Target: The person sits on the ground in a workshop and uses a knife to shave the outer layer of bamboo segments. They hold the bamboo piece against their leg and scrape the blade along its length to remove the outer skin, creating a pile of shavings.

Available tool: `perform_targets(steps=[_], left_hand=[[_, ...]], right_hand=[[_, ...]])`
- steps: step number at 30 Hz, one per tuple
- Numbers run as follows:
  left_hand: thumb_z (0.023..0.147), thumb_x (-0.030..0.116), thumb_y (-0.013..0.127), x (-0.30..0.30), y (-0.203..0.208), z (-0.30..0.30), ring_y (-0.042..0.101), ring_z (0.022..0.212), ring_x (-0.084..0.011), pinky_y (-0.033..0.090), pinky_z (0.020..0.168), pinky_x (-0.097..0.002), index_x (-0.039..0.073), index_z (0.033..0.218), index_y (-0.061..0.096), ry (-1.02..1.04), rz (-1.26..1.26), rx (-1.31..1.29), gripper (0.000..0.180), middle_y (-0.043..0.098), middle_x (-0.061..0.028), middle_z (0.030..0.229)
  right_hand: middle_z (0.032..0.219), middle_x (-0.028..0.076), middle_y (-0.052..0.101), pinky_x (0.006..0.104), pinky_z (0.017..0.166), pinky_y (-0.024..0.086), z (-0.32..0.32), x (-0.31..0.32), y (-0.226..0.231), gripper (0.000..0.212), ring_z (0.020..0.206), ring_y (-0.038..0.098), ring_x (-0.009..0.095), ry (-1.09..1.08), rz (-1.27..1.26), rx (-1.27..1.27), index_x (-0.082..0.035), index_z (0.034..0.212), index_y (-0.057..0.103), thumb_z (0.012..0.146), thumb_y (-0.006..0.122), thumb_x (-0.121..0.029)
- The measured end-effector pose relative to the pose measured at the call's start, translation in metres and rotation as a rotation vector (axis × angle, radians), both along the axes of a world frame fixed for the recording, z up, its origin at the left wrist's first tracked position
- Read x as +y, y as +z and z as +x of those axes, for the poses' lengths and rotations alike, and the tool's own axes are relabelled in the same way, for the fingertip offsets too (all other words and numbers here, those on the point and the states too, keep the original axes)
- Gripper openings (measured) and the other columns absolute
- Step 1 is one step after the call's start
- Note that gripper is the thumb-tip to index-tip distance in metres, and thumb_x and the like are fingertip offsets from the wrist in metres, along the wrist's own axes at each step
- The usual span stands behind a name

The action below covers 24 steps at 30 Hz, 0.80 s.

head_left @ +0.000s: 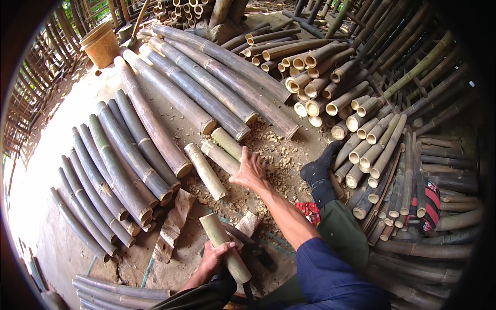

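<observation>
In my left hand [213, 258] is a short length of bamboo [215, 230], held tilted near my lap with the fingers wrapped round it. My right hand [251, 171] stretches forward with thumb and fingers apart, at the near ends of two short bamboo pieces on the ground. One is a greenish bamboo piece [226, 142]; the other is a paler bamboo piece [219, 156]. I cannot tell how firmly it touches them. A third short bamboo piece [207, 173] lies just left of these. Beside my left hand is a dark tool [253, 245], partly hidden, its kind unclear.
Long bamboo poles [155, 119] lie in rows ahead and left. Cut bamboo pieces [372, 139] are stacked at right. Two rough wood blocks, one a split block [174, 225], sit near me. Wood chips [274, 160] litter the ground by my foot [319, 175]. A bucket [99, 45] stands far left.
</observation>
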<state>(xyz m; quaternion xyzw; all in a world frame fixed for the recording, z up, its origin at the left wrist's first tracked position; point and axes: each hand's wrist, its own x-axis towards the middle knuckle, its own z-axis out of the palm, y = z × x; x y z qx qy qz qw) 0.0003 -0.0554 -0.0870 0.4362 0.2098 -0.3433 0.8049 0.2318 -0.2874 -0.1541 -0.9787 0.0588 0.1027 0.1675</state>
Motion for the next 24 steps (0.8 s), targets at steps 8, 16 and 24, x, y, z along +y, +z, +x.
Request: perform_targets(steps=[8, 16, 24], left_hand=[[0.089, 0.018, 0.079, 0.017, -0.008, -0.002, 0.073, 0.096, -0.0317, 0.064, 0.090, -0.0507, -0.002, 0.125, 0.057, 0.088, -0.086, -0.009, 0.047, 0.069, -0.0153, 0.100], [0.090, 0.019, 0.079, 0.015, -0.005, 0.000, 0.073, 0.096, -0.0329, 0.063, 0.091, -0.0512, -0.003, 0.124, 0.058, 0.085, -0.115, -0.018, 0.046, 0.069, -0.0150, 0.101], [0.092, 0.019, 0.079, -0.006, -0.007, -0.003, 0.074, 0.097, -0.0326, 0.064, 0.093, -0.0530, -0.004, 0.126, 0.059, 0.064, -0.221, 0.066, 0.046, 0.069, -0.0150, 0.102]], right_hand=[[0.132, 0.022, 0.055, 0.0480, 0.092, 0.065, -0.096, -0.023, 0.048, 0.112, 0.108, 0.067, 0.032, -0.676, 1.280, -0.248, -0.002, 0.155, 0.023, 0.067, 0.088, -0.020], [0.107, 0.010, 0.065, 0.0569, 0.074, 0.056, -0.005, -0.141, -0.015, 0.065, 0.089, 0.068, 0.029, -1.199, 1.513, -0.214, -0.008, 0.128, 0.061, 0.078, 0.086, -0.042], [0.142, 0.030, 0.052, 0.0569, 0.108, 0.050, 0.046, -0.242, -0.026, 0.095, 0.132, 0.056, 0.047, -1.389, 0.053, -0.346, 0.005, 0.145, 0.038, 0.081, 0.088, -0.044]])
